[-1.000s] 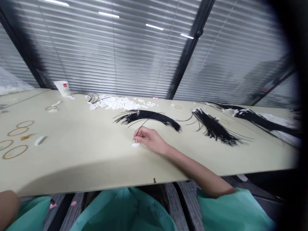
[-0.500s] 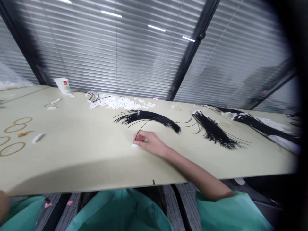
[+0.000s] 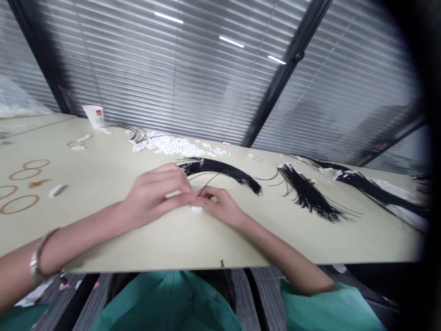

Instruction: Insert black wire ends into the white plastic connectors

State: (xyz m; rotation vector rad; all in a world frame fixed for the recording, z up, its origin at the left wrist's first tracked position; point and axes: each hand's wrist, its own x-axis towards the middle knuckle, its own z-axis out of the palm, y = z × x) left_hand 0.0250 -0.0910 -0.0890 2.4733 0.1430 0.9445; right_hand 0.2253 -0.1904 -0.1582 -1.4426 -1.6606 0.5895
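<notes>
My right hand [image 3: 222, 205] pinches a thin black wire [image 3: 208, 182], which rises from the fingertips and curves back over the table. My left hand [image 3: 159, 192] meets it at the fingertips, thumb and fingers drawn together. Whatever the left fingers hold is hidden. Just below both sets of fingertips lies a small white connector-like piece [image 3: 197, 208] on the table. Behind the hands is a curved bundle of black wires [image 3: 227, 169], its left end partly covered by my left hand.
A heap of small white pieces [image 3: 172, 144] and a paper cup [image 3: 94, 116] stand along the window side. Further wire bundles [image 3: 310, 193] lie to the right. Rubber bands [image 3: 19, 204] are scattered at the left. The table's front edge [image 3: 165, 270] runs close to my body.
My left hand has come in from the lower left edge to meet my right hand's fingertips. My right hand stays in place on the black wire. The view has shifted slightly.
</notes>
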